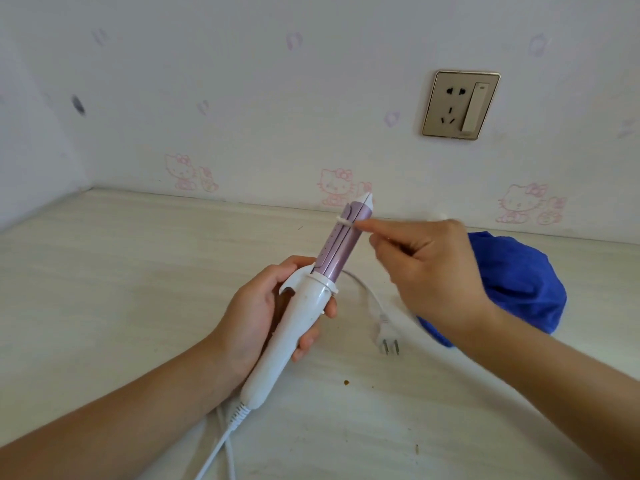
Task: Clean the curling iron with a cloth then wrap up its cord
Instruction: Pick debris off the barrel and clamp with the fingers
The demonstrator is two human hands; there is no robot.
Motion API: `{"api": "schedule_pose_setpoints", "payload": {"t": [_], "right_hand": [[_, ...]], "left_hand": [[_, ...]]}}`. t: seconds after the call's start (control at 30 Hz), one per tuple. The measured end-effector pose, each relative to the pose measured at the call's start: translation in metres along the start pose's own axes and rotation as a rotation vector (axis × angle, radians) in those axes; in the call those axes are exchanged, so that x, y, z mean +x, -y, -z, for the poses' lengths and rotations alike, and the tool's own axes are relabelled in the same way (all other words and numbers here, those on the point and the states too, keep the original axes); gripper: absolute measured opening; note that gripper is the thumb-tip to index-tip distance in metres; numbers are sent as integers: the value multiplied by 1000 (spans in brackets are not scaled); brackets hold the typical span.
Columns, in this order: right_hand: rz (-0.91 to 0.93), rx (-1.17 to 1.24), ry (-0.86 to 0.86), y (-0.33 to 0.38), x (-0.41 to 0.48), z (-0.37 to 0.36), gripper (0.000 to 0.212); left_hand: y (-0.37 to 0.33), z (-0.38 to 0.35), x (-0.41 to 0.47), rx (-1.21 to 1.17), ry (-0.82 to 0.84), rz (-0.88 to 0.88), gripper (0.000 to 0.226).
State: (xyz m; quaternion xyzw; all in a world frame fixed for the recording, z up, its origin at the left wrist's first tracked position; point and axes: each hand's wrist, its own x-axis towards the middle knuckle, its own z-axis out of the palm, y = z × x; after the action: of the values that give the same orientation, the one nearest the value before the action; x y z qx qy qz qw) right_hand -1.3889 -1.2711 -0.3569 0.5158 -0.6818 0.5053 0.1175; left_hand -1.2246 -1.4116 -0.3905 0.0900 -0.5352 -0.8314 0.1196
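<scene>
The left hand (256,317) grips the white-handled curling iron (311,299), its lilac barrel tilted up above mid-worktop (138,271). The right hand (429,271) pinches a cotton swab (346,221) against the barrel. A blue cloth (519,271) lies near the back edge.

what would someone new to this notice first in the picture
The curling iron, white handle and purple barrel, stands out mid-frame, gripped by the left hand and angled up toward the wall. The right hand pinches what looks like a cotton swab against the barrel near its tip. Behind that hand a bright blue cloth lies bunched on the table, with the unplugged plug beside it.
</scene>
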Motion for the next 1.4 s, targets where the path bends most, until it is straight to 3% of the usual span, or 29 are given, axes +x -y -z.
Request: {"api": "schedule_pose_setpoints", "payload": {"t": [0.13,0.33,0.5,0.7,0.9,1.03,1.2,1.4], "right_hand": [[87,11,166,13,-25,-15,37],[-40,-9,-11,-8,7,5,32],[50,7,129,8,-23,-14,35],[-64,-12,-38,-7,8,7,37],[10,-13,103,6,-14,-8,36],[-68,-36,-31,-7,7,7,37],[8,-24,105,3,-14,-7,35],[-114,-3,-25,-11,12,16,29]], "left_hand": [[-2,-1,1,39,-4,-2,40],[1,-3,-1,88,-33,24,53],[-1,-2,1,83,-27,36,55],[1,2,1,153,19,30,65],[4,2,3,194,18,25,59],[5,0,2,268,10,-24,50],[6,-1,-1,171,-60,43,64],[8,-2,-3,172,-63,58,66]]}}
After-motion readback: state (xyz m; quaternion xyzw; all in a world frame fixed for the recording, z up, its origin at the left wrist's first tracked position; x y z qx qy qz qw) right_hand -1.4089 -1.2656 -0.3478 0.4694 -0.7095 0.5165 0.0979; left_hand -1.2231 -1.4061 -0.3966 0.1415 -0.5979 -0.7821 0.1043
